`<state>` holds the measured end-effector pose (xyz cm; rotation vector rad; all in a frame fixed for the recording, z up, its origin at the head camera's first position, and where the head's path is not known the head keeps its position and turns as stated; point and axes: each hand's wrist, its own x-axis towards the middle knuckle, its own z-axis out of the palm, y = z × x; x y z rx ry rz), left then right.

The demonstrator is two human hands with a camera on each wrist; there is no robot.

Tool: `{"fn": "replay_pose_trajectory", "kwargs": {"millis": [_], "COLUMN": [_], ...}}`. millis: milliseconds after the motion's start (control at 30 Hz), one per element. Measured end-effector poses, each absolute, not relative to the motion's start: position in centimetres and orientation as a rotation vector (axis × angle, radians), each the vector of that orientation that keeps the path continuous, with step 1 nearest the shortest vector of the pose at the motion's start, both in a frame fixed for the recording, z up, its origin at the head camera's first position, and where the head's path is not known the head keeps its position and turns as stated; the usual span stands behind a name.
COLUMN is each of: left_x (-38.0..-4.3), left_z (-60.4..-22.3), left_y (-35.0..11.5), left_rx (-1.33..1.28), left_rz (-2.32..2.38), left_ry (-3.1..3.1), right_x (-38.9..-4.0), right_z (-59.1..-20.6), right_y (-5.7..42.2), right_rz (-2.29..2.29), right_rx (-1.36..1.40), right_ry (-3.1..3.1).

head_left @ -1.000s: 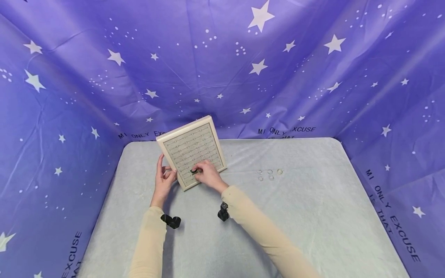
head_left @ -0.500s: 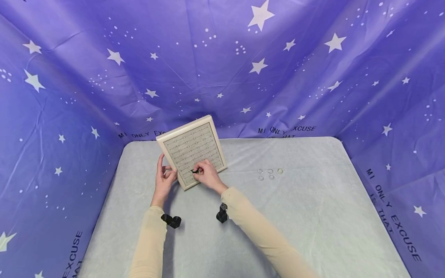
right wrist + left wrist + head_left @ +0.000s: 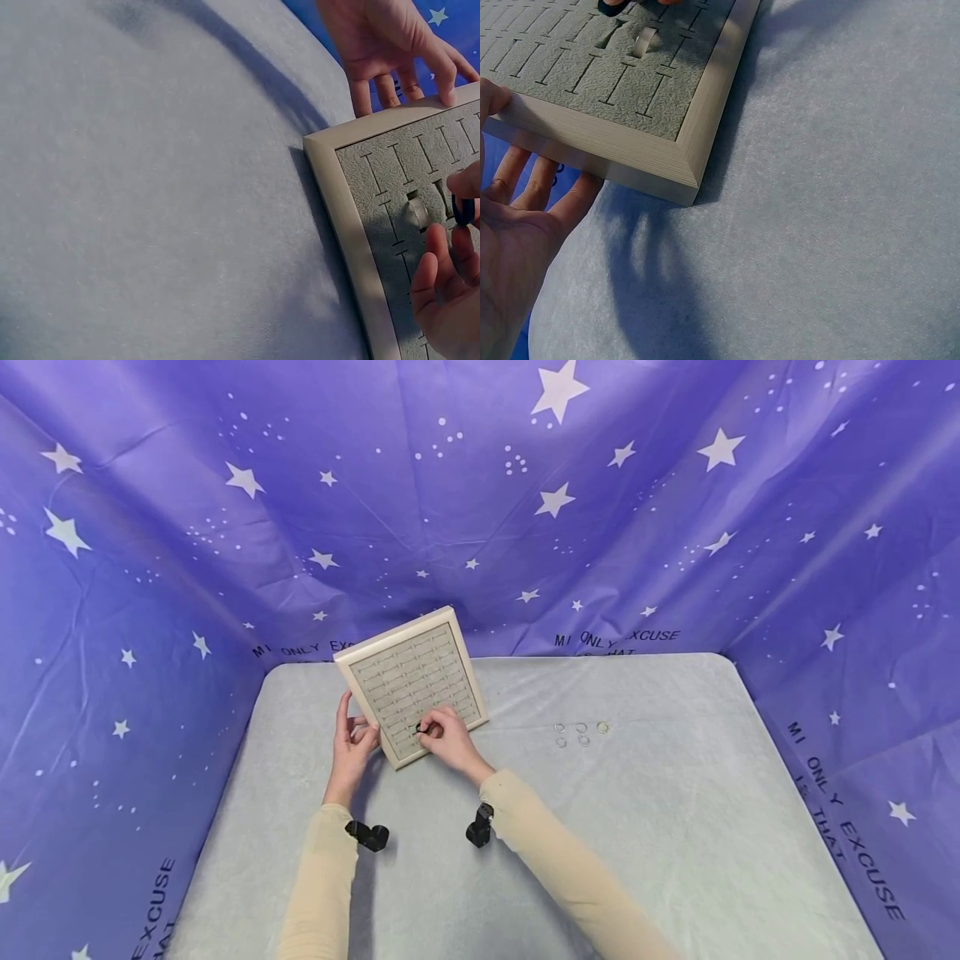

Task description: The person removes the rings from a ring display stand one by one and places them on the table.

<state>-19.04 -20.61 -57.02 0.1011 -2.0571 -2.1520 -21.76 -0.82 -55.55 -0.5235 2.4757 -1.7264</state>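
Note:
A ring display tray with a pale wooden frame and slotted grey foam stands tilted on the table. My left hand grips its left side, thumb on the front of the frame and other fingers behind. My right hand is at the lower part of the foam, its thumb and fingertips pinching a black ring. An opened slot shows in the foam beside that ring; whether the ring touches it I cannot tell. A silver ring sits in a neighbouring slot. The right fingers hide part of the foam.
Several thin rings lie in two short rows to the right of the tray, among them a gold-coloured ring. The grey cloth-covered table ends at a purple star-patterned curtain. Each wrist carries a small black camera.
The black ring has turned slightly in my right fingertips, and the right wrist has tilted a little. My left hand and the tray keep their places.

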Motion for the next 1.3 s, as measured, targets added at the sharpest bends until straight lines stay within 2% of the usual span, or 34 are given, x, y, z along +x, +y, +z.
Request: {"fn": "replay_pose_trajectory", "kwargs": {"millis": [667,933,1300], "left_x": [-18.9,-18.0,-18.9], "left_z": [-56.7,-54.1,-56.9], "left_y": [-20.6,-20.0,-20.7], "left_rx": [0.125,0.14,0.137], "left_rz": [-2.16,-2.196,-2.177], "left_ry": [-2.064,-2.092,-2.051], "right_x": [-21.0,-20.5,-19.8], "right_z": [-56.2,-57.0,-57.7], "right_y": [1.1,2.1,4.2], "right_rz": [-1.866,-1.85,-1.854], "right_rx": [-0.414,-0.35,-0.307], "right_ry": [2.454,2.448,2.479]}}
